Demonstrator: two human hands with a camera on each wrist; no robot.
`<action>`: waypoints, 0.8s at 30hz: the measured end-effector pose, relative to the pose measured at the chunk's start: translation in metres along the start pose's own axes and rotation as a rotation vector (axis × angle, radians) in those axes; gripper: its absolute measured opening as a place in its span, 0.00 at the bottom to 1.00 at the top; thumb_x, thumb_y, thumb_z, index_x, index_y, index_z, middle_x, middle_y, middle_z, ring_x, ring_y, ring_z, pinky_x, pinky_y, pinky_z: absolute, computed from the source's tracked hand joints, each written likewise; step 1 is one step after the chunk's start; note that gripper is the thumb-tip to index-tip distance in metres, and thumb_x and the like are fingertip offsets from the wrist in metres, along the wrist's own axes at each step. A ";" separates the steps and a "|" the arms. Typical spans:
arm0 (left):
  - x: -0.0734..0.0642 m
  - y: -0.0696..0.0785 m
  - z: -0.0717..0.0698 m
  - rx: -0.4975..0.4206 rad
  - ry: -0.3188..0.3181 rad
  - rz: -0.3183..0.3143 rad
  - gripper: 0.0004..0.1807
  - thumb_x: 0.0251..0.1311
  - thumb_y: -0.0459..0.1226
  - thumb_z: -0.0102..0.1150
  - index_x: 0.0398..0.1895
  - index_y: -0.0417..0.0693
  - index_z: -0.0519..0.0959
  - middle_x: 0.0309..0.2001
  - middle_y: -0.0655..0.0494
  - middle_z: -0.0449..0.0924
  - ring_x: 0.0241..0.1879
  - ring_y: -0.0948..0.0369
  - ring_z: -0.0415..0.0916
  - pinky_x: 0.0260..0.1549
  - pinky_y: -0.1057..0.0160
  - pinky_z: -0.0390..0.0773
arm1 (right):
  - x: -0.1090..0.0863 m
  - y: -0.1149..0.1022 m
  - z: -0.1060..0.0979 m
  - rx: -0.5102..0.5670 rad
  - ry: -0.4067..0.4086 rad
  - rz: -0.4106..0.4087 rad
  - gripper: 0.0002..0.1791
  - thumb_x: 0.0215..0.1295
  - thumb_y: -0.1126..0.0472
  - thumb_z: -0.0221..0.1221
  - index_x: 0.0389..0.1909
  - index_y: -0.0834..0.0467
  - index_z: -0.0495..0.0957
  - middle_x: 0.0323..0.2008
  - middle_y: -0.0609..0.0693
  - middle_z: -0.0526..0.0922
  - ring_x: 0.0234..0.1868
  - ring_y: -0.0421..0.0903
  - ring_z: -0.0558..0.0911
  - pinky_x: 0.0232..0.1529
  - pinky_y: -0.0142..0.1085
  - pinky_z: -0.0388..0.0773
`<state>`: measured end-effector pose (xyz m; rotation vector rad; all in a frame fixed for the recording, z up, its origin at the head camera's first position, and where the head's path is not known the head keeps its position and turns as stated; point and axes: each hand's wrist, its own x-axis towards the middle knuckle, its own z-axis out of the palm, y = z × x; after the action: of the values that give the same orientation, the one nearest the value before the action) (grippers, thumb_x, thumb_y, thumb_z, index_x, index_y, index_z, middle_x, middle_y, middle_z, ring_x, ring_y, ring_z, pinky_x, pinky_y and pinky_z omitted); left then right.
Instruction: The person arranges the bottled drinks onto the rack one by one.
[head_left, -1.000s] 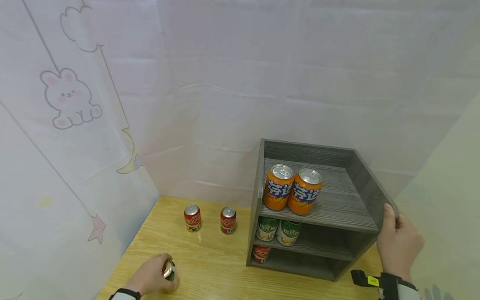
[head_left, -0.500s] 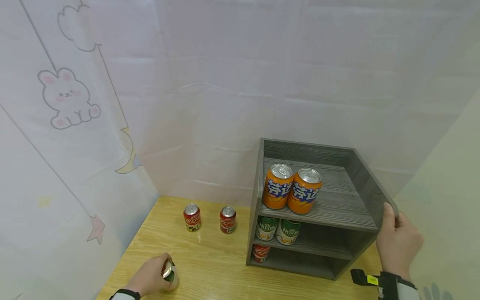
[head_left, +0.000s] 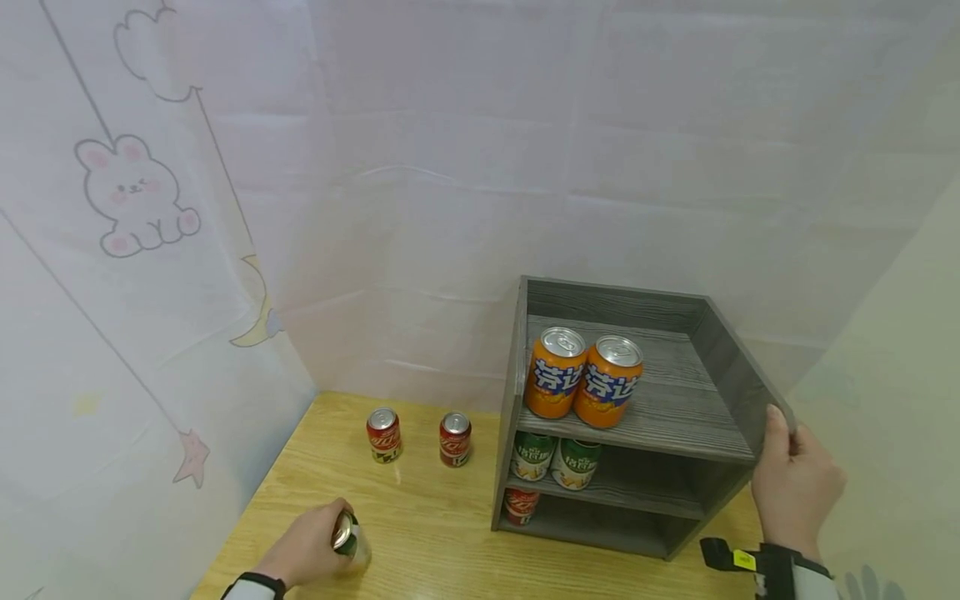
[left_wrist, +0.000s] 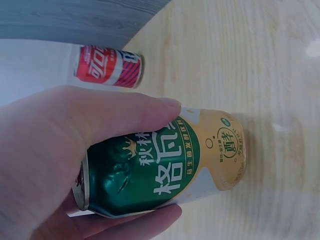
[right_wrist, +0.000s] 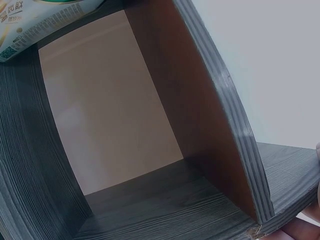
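Observation:
My left hand [head_left: 303, 546] grips a green, white and gold drink can [left_wrist: 145, 172] low at the front left of the table. In the left wrist view the thumb lies along one side of the can and fingers curl under the other; a dent shows in its green part. My right hand [head_left: 798, 487] holds the right side panel of a grey wooden shelf [head_left: 682, 417], thumb on the upper edge. Only bits of that hand's fingers [right_wrist: 297, 231] show at the corner of the right wrist view.
Two orange cans [head_left: 555, 383] stand on the top shelf, two green-and-white cans [head_left: 532, 458] on the middle one, and a red can [head_left: 521, 506] at the bottom left. Two more red cans [head_left: 385, 436] stand on the wooden table [head_left: 420, 500] near the back wall sheet [head_left: 420, 250].
My left hand has shifted slightly right with the green can, which now leans more. The right hand and the shelf stay where they were.

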<state>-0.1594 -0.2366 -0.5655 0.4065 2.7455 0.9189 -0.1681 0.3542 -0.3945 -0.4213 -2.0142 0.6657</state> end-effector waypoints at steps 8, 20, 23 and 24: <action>0.003 0.020 -0.004 0.040 0.044 0.021 0.36 0.43 0.47 0.83 0.52 0.39 0.77 0.39 0.57 0.80 0.37 0.59 0.78 0.35 0.54 0.81 | 0.000 0.000 0.001 0.013 0.020 -0.022 0.33 0.78 0.51 0.54 0.11 0.59 0.59 0.09 0.47 0.56 0.12 0.40 0.52 0.19 0.35 0.46; 0.016 0.041 -0.005 -0.056 0.070 0.005 0.35 0.51 0.51 0.77 0.54 0.42 0.73 0.34 0.59 0.78 0.30 0.64 0.75 0.26 0.62 0.77 | 0.000 -0.004 -0.001 0.010 0.007 0.006 0.33 0.78 0.50 0.53 0.12 0.60 0.60 0.10 0.49 0.58 0.13 0.41 0.53 0.19 0.35 0.47; 0.018 0.047 -0.007 -0.052 0.087 0.009 0.32 0.53 0.54 0.75 0.52 0.43 0.74 0.29 0.60 0.77 0.25 0.65 0.74 0.22 0.63 0.74 | 0.000 -0.004 -0.001 0.008 0.002 0.016 0.33 0.79 0.50 0.52 0.12 0.61 0.60 0.11 0.50 0.59 0.13 0.42 0.54 0.18 0.35 0.47; 0.019 0.049 -0.007 -0.043 0.096 0.007 0.32 0.54 0.56 0.74 0.50 0.44 0.74 0.27 0.61 0.76 0.23 0.65 0.72 0.21 0.64 0.73 | 0.000 -0.004 -0.001 0.007 0.001 0.019 0.33 0.79 0.49 0.52 0.12 0.61 0.60 0.11 0.50 0.59 0.13 0.42 0.54 0.18 0.35 0.47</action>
<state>-0.1702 -0.1972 -0.5320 0.3744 2.8060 1.0237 -0.1674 0.3508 -0.3917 -0.4373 -2.0084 0.6841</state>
